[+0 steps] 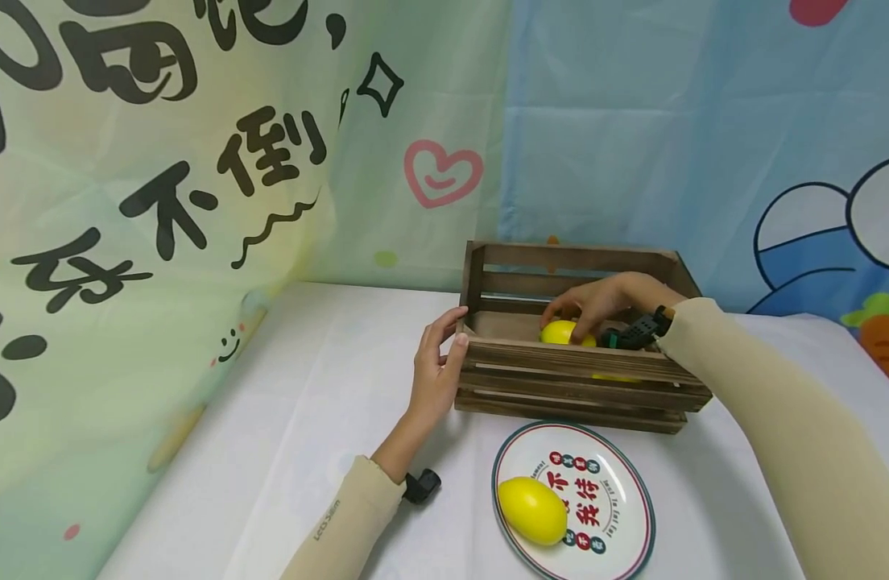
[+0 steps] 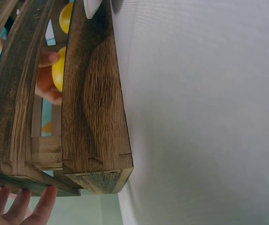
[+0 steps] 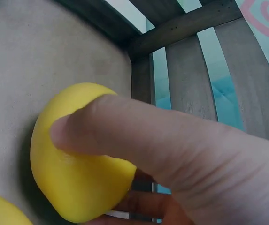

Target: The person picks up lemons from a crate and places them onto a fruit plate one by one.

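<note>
A lemon (image 1: 558,331) is pinched by the right hand (image 1: 602,304) inside the wooden crate (image 1: 531,358).
The lemon lies on the crate floor, directly below the right hand, between thumb and fingers; its long axis, partly hidden, seems to run left to right. The left hand (image 1: 437,370) is farther off, its fingers laid slightly apart against the crate's left end. Another lemon (image 1: 533,511) is left on the near plate (image 1: 629,519).

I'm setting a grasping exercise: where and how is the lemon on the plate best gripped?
Grip the lemon round its middle, thumb and fingers on opposite long sides, probably best from above: it lies on its side on the plate, narrowing towards its ends, with nothing over it.
</note>
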Demonstrator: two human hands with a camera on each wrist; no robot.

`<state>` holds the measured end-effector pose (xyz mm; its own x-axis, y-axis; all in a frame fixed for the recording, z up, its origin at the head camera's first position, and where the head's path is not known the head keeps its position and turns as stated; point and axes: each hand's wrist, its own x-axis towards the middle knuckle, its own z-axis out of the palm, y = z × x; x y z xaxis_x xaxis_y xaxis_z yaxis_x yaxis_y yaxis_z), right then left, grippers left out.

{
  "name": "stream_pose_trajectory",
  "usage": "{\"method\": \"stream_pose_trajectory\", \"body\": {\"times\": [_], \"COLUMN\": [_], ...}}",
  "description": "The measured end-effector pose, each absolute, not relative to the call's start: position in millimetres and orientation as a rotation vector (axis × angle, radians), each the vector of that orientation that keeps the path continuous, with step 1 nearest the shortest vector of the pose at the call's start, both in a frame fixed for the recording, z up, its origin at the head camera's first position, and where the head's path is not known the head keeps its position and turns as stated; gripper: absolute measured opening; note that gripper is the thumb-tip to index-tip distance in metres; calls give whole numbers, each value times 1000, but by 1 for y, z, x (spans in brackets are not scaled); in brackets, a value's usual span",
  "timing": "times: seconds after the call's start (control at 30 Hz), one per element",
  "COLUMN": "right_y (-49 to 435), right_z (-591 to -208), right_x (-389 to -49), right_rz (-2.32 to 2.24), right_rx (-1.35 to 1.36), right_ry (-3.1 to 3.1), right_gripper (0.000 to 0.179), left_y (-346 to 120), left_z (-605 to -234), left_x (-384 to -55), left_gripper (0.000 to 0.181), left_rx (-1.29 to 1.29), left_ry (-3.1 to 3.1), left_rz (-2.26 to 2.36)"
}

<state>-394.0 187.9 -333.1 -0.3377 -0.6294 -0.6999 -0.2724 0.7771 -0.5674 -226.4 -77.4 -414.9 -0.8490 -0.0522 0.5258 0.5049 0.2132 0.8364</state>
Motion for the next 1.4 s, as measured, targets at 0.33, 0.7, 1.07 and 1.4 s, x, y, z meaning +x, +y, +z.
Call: {"method": "stream_pose_trajectory", "body": {"times": [0.33,0.7,1.07,1.4], "right_y": [183,189,181,169], "right_z": [-332,-325,-312,-295], "right_x": [-394,-393,-393,-382], "right_rz": [-518,-627,-883,-1040], "right_rx": [-644,-594,-671,-859], "right_ry": [1902,1930,1932,2059], "right_gripper": [56,53,54,54], "left_y": [-81,-74,-79,-80], "left_z": [-416,-416,-410,-397], "left_x": [-229,-226,-226,-216], "left_gripper": [43,42,42,39], "left_rx": [-428,-435,-420,-436], "left_ry": [-2045,-2047,-2069,-2052], "left_rz": [-1668,-1700,-1689,-1697]}}
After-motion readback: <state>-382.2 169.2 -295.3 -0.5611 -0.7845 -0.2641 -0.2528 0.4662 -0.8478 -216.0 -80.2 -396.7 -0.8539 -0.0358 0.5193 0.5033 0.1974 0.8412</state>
